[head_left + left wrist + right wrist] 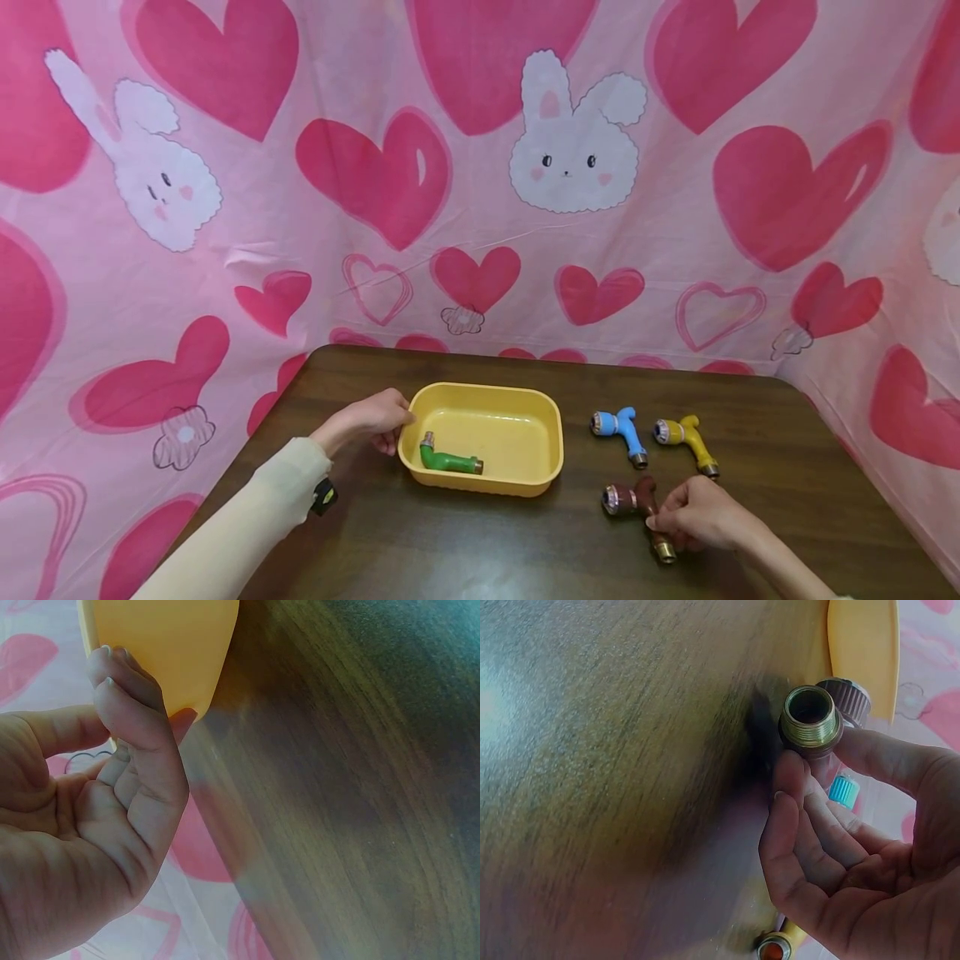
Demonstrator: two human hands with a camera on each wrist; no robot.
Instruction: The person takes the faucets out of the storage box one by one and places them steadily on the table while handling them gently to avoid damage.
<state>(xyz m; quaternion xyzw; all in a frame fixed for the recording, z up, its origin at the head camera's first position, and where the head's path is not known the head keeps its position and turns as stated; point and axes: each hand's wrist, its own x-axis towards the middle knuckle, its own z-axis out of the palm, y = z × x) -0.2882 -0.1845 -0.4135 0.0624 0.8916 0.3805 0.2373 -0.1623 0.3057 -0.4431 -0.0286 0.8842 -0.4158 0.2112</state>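
At the left end of a yellow plastic basin (483, 482), my left hand (377, 417) pinches the rim between thumb and fingers; the left wrist view shows the fingers (139, 724) against the basin's wall (169, 645). Inside the basin, toward its front left, lies a green faucet (450, 462) with metal threaded ends. My right hand (697, 512) pinches a brown faucet (645, 498) by its spout, between thumb and fingertips. In the right wrist view its brass threaded end (811, 727) faces the camera, with the ridged knob (847, 697) behind.
A blue faucet (624, 429) and a yellow faucet (692, 437) lie on the dark wooden table (420, 550), right of the basin and behind my right hand. A pink cloth (480, 208) with hearts and rabbits hangs along the table's back and sides.
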